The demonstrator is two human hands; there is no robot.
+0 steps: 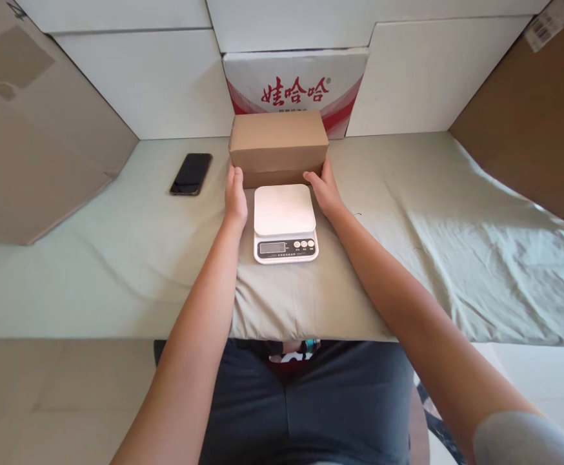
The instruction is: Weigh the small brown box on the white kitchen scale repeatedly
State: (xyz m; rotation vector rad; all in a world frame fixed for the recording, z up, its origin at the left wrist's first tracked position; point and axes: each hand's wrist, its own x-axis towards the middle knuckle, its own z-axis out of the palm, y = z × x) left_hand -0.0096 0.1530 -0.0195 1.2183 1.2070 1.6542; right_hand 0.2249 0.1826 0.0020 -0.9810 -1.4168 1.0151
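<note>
A plain brown cardboard box (278, 145) stands on the cloth-covered table (408, 245), just behind a white kitchen scale (284, 223). My left hand (235, 194) presses flat against the box's lower left end. My right hand (323, 188) presses against its lower right end. The box rests on the cloth between both palms. The scale's platform is bare and its display shows no readable number.
A black phone (191, 173) lies on the cloth to the left of the box. A white carton with red lettering (301, 87) leans against the back wall. Large cardboard sheets (30, 142) flank both sides, the right one (528, 116) overhanging the table.
</note>
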